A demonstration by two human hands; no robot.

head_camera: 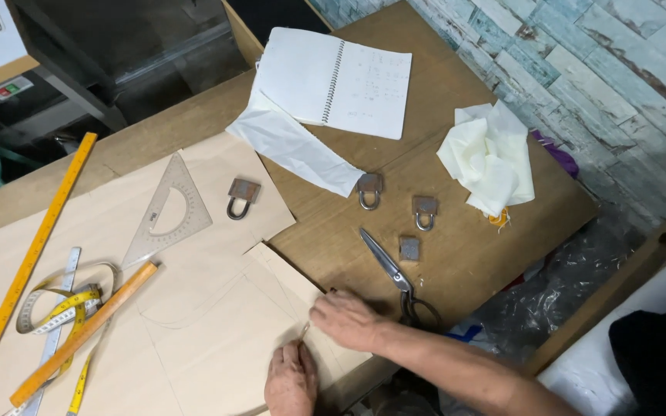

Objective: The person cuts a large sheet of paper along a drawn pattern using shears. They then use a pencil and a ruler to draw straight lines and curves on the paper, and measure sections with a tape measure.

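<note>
We cannot make out much of what our left hand (290,379) pinches: only a thin, pale sliver (303,331) pokes up from its closed fingertips at bottom centre, perhaps a pencil or chalk, too small to tell. Our right hand (346,319) lies flat, fingers curled down on the edge of the tan pattern paper (217,323), holding nothing we can see; its wrist hides part of the scissors' (396,279) dark handles. The paper is smooth and matte, with faint curved pencil lines. Left of it lie a clear plastic set square (167,208), a coiled yellow tape measure (63,308) and wooden rulers, cut off at the lower left edge. Three rusty padlocks, one (242,196) on the paper, sit mid-frame, with a spiral notebook (337,81) above and crumpled cream cloth (489,158) at right.
</note>
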